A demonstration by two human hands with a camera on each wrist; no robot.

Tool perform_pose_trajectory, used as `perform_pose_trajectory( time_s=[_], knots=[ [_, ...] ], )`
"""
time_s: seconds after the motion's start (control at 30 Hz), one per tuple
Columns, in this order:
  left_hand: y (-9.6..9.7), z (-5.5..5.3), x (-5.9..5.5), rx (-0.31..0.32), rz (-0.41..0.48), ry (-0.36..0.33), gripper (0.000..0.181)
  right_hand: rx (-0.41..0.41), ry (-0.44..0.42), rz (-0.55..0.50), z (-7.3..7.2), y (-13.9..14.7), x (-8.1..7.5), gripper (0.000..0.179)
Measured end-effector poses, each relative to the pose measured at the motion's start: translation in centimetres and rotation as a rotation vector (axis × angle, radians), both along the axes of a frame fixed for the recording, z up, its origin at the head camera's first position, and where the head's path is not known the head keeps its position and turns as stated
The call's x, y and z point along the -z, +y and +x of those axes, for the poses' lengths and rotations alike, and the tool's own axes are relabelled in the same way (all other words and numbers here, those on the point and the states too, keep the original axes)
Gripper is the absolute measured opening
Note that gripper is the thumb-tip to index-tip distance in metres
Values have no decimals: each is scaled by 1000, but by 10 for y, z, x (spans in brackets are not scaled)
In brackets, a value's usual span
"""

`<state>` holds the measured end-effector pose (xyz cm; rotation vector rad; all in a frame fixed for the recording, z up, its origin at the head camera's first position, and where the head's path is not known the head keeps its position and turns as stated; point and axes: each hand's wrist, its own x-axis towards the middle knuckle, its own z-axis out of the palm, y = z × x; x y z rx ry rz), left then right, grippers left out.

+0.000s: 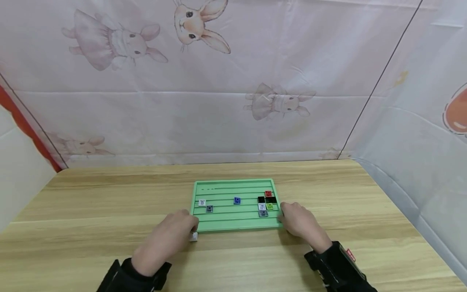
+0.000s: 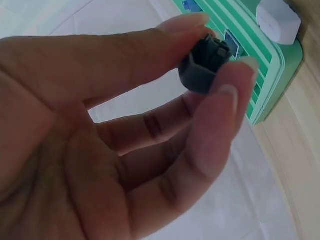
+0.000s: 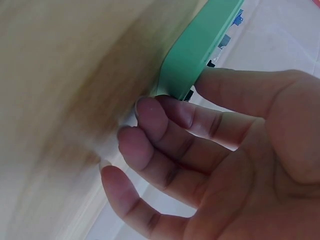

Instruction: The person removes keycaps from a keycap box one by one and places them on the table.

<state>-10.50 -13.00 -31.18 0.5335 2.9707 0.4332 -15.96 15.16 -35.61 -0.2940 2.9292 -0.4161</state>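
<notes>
A light green ridged tray (image 1: 233, 225) lies on the table with several small keycaps on it. My left hand (image 1: 173, 229) is at its near left corner and pinches a dark grey keycap (image 2: 196, 74) between thumb and fingertips, hollow side showing in the left wrist view. A white keycap (image 1: 193, 237) sits beside that corner. On the tray's right edge, my right hand (image 1: 300, 221) grips the rim between thumb (image 3: 230, 90) and index finger, the other fingers loosely bent. Under the left hand, the head view hides the pinched keycap.
On the tray's left are a white keycap (image 1: 202, 202) and a dark one (image 1: 209, 209); a blue keycap (image 1: 237, 200) lies mid-tray. A red keycap (image 1: 268, 194) tops a cluster at the right. Behind the wooden table (image 1: 120, 194) hangs a rabbit-printed cloth (image 1: 204, 121).
</notes>
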Motion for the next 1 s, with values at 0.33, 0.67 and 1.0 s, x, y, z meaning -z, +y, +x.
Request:
perform_pose_trajectory(
  time_s=[0.33,0.67,1.0],
  knots=[
    [2,-1,4,45,14,22,12,1,1,-7,1,0,-1,18],
    [6,0,4,50,70,20,15,0,0,-5,1,0,0,18],
    [18,1,13,87,1,68,8,-10,14,-3,1,1,1,18]
  ],
)
